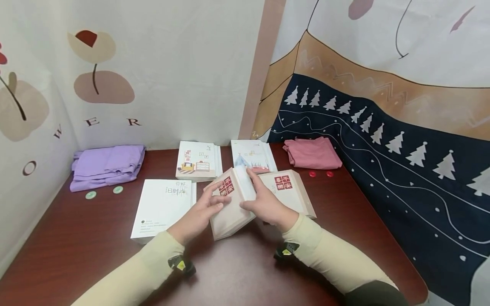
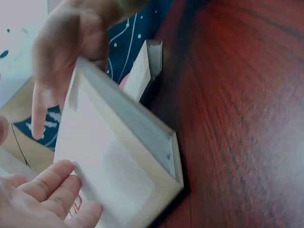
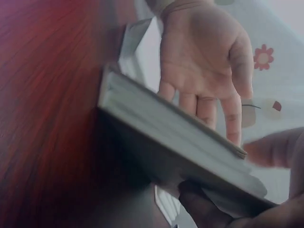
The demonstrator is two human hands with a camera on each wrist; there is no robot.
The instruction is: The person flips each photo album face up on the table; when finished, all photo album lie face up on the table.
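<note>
A thick cream notebook (image 1: 229,212) with red square characters on its cover is held tilted, one lower corner close over the table. My right hand (image 1: 268,203) grips its right edge, thumb on one side and fingers round the other. The left hand (image 1: 200,212) lies with loosely extended fingers on the front cover. From the right wrist, the notebook's page edges (image 3: 166,128) show between its covers. Just right of it, a second cream notebook (image 1: 289,195) with the same red characters lies partly behind my right hand.
Left of the hands lies a white notebook (image 1: 162,208); two illustrated ones (image 1: 197,163), (image 1: 245,151) lie at the back. A folded purple cloth (image 1: 107,165) with green discs (image 1: 118,190) is at left, a pink cloth (image 1: 311,153) with red discs (image 1: 312,174) at right. Curtains border the table (image 1: 229,276).
</note>
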